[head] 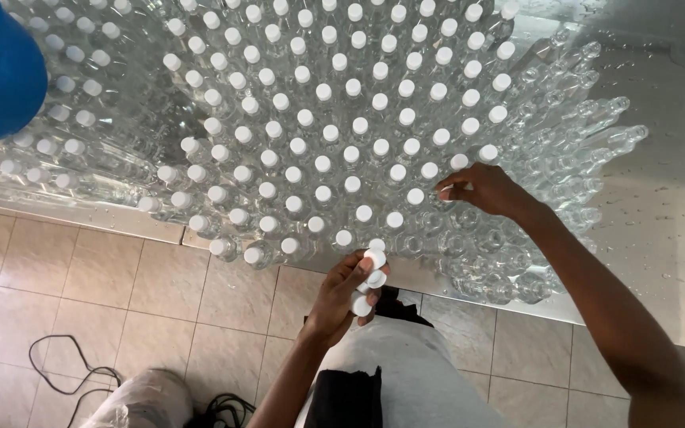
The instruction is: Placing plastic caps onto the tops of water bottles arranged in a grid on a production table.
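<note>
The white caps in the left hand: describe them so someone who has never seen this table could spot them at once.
Start at the metal table packed with clear bottles, then drop to its near edge by the tiled floor. There the left hand holds a small cluster of white caps in its fingers. Unlike the caps all around, these sit on no bottle.

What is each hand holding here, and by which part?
The left hand cups several loose white caps in its fingers. The right hand pinches something at its fingertips; what it is cannot be told.
</note>
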